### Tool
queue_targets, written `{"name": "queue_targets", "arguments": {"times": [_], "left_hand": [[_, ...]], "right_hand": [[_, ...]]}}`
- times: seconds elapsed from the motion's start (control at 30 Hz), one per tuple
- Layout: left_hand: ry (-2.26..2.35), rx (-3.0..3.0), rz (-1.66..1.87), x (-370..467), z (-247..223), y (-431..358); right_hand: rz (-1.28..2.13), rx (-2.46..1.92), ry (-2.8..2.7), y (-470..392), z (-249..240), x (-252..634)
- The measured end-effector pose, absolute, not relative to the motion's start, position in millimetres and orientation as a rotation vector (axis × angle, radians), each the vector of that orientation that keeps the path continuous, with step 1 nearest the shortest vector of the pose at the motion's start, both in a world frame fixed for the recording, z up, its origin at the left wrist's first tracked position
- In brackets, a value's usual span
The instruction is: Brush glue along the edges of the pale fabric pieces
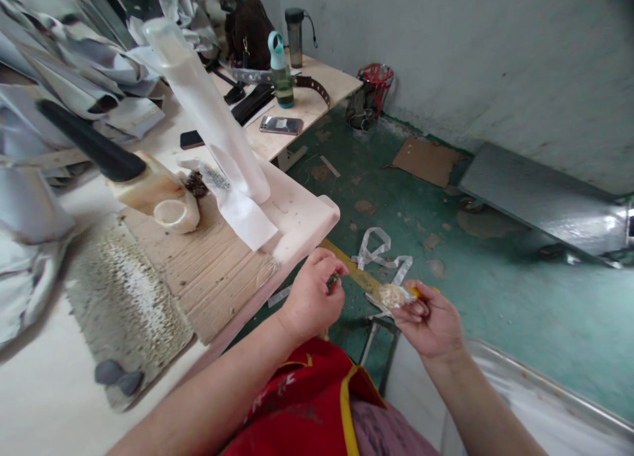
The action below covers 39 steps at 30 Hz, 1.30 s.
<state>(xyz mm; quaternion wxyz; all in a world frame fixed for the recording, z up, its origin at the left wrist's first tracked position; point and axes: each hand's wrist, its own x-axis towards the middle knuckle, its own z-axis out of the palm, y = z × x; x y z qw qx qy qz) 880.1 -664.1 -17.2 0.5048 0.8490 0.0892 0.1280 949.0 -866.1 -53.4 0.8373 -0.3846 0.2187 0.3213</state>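
Note:
My right hand [436, 321] is closed around a brush [393, 295] with a yellow handle, a silvery collar and a pale, caked head pointing left. My left hand [314, 294] is held just beyond the table's edge, fingers curled together; a small dark bit shows at the fingertips, too small to name. A gap separates the two hands. Nearest the left hand lies a sheet of cardboard [218, 278] on the pale table [307, 222]. On the cardboard are a beige pot [153, 195] with a black handle and a white strip [247, 222] under a tall white plastic bottle [208, 106].
A grey board [129, 304] dusted with white grit carries dark grey pieces [119, 377]. Piles of pale sheets [89, 53] fill the left. Behind stand a water bottle [281, 73] and a phone [281, 125]. A flat grey cart [539, 198] and white strips [376, 251] occupy the green floor.

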Motion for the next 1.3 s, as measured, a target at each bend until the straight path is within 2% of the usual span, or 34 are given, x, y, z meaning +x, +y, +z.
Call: {"name": "queue_targets", "arguments": {"times": [0.1,0.27,0.5,1.1,1.3], "left_hand": [[0.106,1.901,0.303,878.3,-16.7,-671.6],[0.131,1.901,0.05,874.4,-21.6,-682.9],[0.068,2.088,0.146,874.7,-13.9,-686.8],[-0.029,2.284,0.028,870.2,-15.3,-694.5],[-0.03,2.48,0.074,871.7,-21.4,-668.2]], "right_hand": [[0.698,-0.755,0.517,-864.0,-53.0,947.7],[0.696,-0.827,0.476,-862.1,-56.2,944.2],[0.677,-0.938,0.438,-863.1,-56.1,941.3],[0.771,-0.905,0.533,-863.4,-49.4,932.3],[0.68,-0.925,0.587,-889.0,-50.0,945.9]]}}
